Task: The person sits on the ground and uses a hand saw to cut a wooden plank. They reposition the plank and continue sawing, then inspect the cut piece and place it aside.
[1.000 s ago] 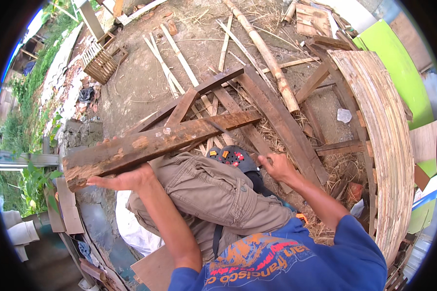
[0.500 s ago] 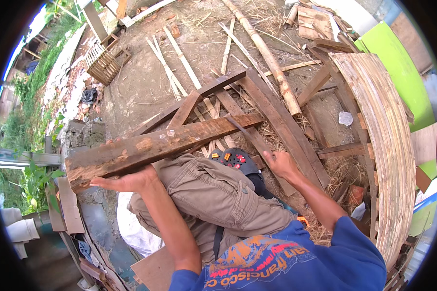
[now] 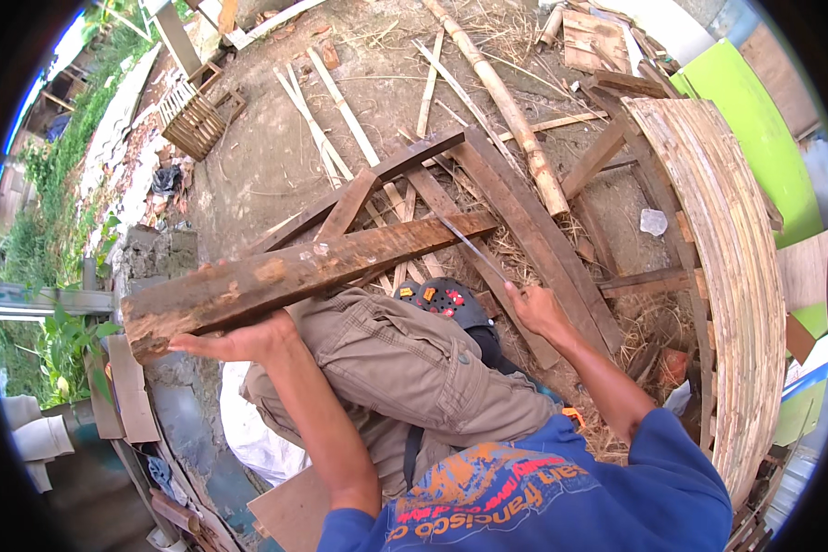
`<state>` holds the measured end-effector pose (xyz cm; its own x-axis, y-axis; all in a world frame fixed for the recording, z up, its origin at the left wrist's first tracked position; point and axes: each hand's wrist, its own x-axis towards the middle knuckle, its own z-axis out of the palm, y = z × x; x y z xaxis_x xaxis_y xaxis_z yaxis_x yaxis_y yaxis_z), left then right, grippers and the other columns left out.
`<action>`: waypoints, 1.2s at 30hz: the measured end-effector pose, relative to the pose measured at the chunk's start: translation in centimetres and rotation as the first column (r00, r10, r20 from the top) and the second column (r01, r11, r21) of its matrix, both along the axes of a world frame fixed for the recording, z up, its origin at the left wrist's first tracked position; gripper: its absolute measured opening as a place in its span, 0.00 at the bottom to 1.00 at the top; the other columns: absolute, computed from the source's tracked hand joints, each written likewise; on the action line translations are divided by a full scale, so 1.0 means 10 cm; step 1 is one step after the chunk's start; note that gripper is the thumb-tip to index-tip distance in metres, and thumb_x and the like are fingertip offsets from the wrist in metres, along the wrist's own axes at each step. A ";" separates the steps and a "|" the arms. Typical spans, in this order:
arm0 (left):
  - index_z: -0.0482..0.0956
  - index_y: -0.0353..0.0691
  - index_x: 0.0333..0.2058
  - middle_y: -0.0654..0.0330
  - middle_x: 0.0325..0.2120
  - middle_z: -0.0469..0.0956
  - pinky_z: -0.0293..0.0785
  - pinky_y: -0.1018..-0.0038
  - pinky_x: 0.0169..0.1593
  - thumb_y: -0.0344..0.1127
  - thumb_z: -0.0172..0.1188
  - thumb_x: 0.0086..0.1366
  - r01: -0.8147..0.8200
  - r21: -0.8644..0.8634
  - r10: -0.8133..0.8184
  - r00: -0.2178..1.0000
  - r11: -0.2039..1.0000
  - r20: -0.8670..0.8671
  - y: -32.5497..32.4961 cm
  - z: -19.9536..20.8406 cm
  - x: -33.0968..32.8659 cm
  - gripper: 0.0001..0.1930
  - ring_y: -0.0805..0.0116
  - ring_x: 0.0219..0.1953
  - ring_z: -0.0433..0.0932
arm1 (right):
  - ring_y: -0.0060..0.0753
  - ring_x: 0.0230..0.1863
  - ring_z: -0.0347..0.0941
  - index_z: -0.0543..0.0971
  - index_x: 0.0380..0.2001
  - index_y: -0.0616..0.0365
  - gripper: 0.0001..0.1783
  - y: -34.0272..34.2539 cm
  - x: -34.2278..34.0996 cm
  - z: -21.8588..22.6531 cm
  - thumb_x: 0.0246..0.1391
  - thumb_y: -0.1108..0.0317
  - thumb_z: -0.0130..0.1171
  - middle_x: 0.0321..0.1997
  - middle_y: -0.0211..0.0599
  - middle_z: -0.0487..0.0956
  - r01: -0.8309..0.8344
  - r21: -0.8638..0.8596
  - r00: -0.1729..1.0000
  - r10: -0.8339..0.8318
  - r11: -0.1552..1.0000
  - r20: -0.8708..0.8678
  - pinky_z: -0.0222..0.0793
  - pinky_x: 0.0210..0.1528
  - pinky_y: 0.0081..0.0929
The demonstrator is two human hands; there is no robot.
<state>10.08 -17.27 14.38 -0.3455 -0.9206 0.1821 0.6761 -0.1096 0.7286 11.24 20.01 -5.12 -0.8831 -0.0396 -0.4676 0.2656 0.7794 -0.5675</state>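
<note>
A thick, weathered wooden beam slants across my raised knee, its broken, crumbly end at the left and its far end narrowing to the right. My left hand cradles that broken end from below, with fingertips showing over the far side. In my right hand is a tool with a long narrow blade; the fist hides its handle. The blade points up and left, its tip crossing the beam near the right end. Whether it touches the wood I cannot tell.
Beyond the beam lies a joined frame of brown timbers. Bamboo strips and a bamboo pole lie on the dirt. A slatted bamboo panel stands at right, a green board behind it. A low concrete wall is at left.
The blade in my right hand has turned slightly and now shows a bright, shiny face instead of a dark one. The beam and my left hand have barely shifted.
</note>
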 end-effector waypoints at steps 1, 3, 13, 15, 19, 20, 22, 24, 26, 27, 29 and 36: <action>0.59 0.52 0.68 0.53 0.55 0.68 0.66 0.48 0.64 0.78 0.57 0.56 -0.003 -0.011 0.003 1.000 1.000 -0.003 0.01 0.01 -0.01 0.50 0.52 0.59 0.69 | 0.67 0.31 0.79 0.80 0.23 0.70 0.45 -0.01 -0.03 0.00 0.62 0.29 0.47 0.24 0.67 0.78 -0.046 -0.046 0.996 0.043 0.998 -0.072 0.72 0.36 0.54; 0.59 0.52 0.68 0.53 0.56 0.68 0.66 0.48 0.64 0.78 0.58 0.56 -0.005 -0.032 0.004 1.000 0.999 -0.012 0.03 0.05 -0.08 0.50 0.52 0.59 0.69 | 0.66 0.30 0.79 0.80 0.23 0.71 0.45 -0.03 -0.06 0.02 0.62 0.30 0.48 0.23 0.67 0.77 -0.144 -0.125 0.968 0.114 0.982 -0.222 0.72 0.36 0.54; 0.59 0.51 0.68 0.54 0.56 0.68 0.66 0.48 0.64 0.79 0.56 0.57 0.018 -0.006 -0.018 1.000 1.000 -0.006 -0.05 -0.04 -0.01 0.50 0.53 0.60 0.68 | 0.68 0.33 0.79 0.81 0.27 0.73 0.47 -0.02 -0.10 0.11 0.62 0.29 0.46 0.25 0.69 0.78 -0.080 -0.056 0.997 0.079 0.995 -0.025 0.72 0.39 0.54; 0.59 0.49 0.67 0.54 0.55 0.69 0.68 0.50 0.63 0.79 0.55 0.58 0.026 -0.012 -0.026 1.000 1.000 -0.011 -0.02 -0.02 0.01 0.50 0.54 0.59 0.69 | 0.69 0.34 0.79 0.82 0.27 0.73 0.47 -0.02 0.01 0.20 0.63 0.29 0.46 0.26 0.70 0.78 -0.113 -0.034 0.994 0.113 0.993 -0.013 0.72 0.39 0.54; 0.59 0.50 0.67 0.54 0.56 0.68 0.67 0.49 0.63 0.79 0.55 0.57 0.009 -0.010 -0.009 1.000 1.000 0.000 -0.04 -0.03 -0.02 0.50 0.53 0.59 0.69 | 0.69 0.34 0.79 0.82 0.27 0.71 0.46 0.00 0.01 0.12 0.63 0.30 0.46 0.26 0.69 0.78 -0.047 -0.064 0.999 0.045 0.997 -0.029 0.72 0.39 0.54; 0.59 0.50 0.67 0.54 0.56 0.68 0.67 0.48 0.63 0.79 0.56 0.57 0.007 -0.014 -0.007 1.000 1.000 -0.005 -0.03 -0.02 -0.01 0.50 0.52 0.59 0.69 | 0.69 0.34 0.79 0.82 0.28 0.71 0.45 0.04 0.00 0.10 0.63 0.30 0.46 0.26 0.69 0.78 -0.050 -0.053 0.999 0.049 0.997 -0.015 0.72 0.39 0.55; 0.59 0.51 0.67 0.53 0.55 0.68 0.66 0.47 0.64 0.79 0.56 0.56 -0.002 -0.021 0.002 1.000 1.000 0.010 -0.04 -0.05 0.03 0.50 0.52 0.59 0.69 | 0.68 0.34 0.80 0.81 0.28 0.70 0.45 0.00 0.08 0.13 0.63 0.30 0.46 0.26 0.70 0.78 -0.103 -0.079 0.994 0.100 0.992 -0.040 0.72 0.39 0.55; 0.60 0.52 0.67 0.53 0.55 0.69 0.67 0.47 0.64 0.79 0.56 0.56 -0.006 -0.026 0.006 1.000 1.000 0.007 -0.07 -0.05 0.01 0.50 0.52 0.58 0.69 | 0.68 0.34 0.80 0.81 0.27 0.70 0.45 -0.11 0.15 0.19 0.63 0.30 0.46 0.27 0.71 0.78 -0.200 -0.139 0.971 0.177 0.970 -0.162 0.72 0.39 0.56; 0.60 0.51 0.67 0.53 0.55 0.69 0.67 0.48 0.63 0.79 0.56 0.57 0.000 -0.019 0.000 1.000 1.000 -0.002 -0.02 0.00 -0.04 0.49 0.52 0.58 0.69 | 0.70 0.38 0.80 0.82 0.29 0.72 0.45 -0.09 0.12 -0.19 0.63 0.30 0.46 0.29 0.72 0.79 -0.061 -0.097 0.991 0.049 0.993 -0.122 0.73 0.41 0.56; 0.60 0.51 0.67 0.53 0.54 0.69 0.67 0.48 0.63 0.79 0.56 0.57 0.005 -0.017 -0.005 1.000 1.000 -0.002 0.01 0.01 -0.05 0.49 0.52 0.58 0.70 | 0.70 0.38 0.80 0.82 0.29 0.72 0.45 -0.02 0.02 -0.52 0.63 0.30 0.46 0.29 0.72 0.79 0.037 -0.071 0.998 -0.040 0.997 -0.041 0.73 0.42 0.56; 0.60 0.51 0.67 0.53 0.55 0.69 0.67 0.49 0.63 0.79 0.56 0.57 0.025 -0.032 -0.025 1.000 0.999 -0.001 0.00 -0.01 -0.02 0.49 0.52 0.58 0.70 | 0.71 0.41 0.79 0.82 0.31 0.74 0.47 0.00 -0.11 -0.70 0.63 0.30 0.45 0.31 0.71 0.80 0.129 0.041 0.991 -0.127 0.991 -0.043 0.73 0.45 0.56; 0.60 0.51 0.67 0.54 0.55 0.68 0.68 0.49 0.63 0.79 0.55 0.58 0.000 -0.052 0.002 0.999 0.999 0.037 -0.06 -0.02 -0.04 0.49 0.53 0.58 0.69 | 0.70 0.39 0.80 0.82 0.28 0.72 0.46 0.03 -0.07 -0.58 0.62 0.29 0.46 0.30 0.70 0.80 0.032 -0.012 0.985 -0.033 0.999 -0.167 0.74 0.43 0.55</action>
<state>9.67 -17.84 14.17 -0.3524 -0.9105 0.2166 0.6487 -0.0708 0.7578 10.51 20.30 -10.91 -0.9496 -0.0135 -0.3132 0.1915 0.7661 -0.6135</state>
